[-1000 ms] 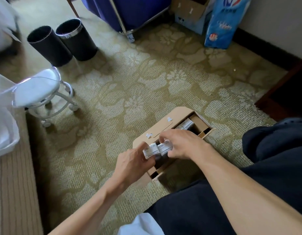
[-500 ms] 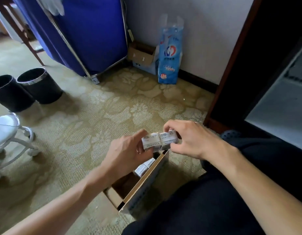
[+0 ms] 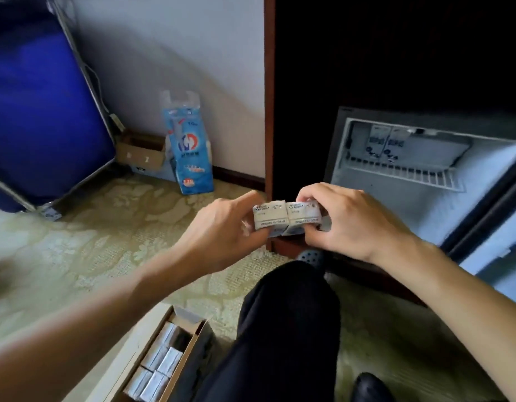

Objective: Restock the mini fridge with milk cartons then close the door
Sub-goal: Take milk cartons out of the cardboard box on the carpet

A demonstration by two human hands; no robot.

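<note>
Your left hand (image 3: pixel 222 227) and right hand (image 3: pixel 349 221) clamp two milk cartons (image 3: pixel 286 216) side by side, long axis left-right. Open mini fridge (image 3: pixel 425 204) lies ahead-right, nearer right hand.

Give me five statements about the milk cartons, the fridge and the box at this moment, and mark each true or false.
1. Both hands hold two milk cartons side by side. True: the left hand grips one end and the right hand the other.
2. The mini fridge door is closed. False: it stands open and the white interior shows.
3. The wire shelf in the fridge is bare. False: two cartons already stand at its back left.
4. The cardboard box on the carpet holds more cartons. True.
5. The held cartons are already inside the fridge. False: they are in the air in front of the cabinet, outside the fridge.
</note>
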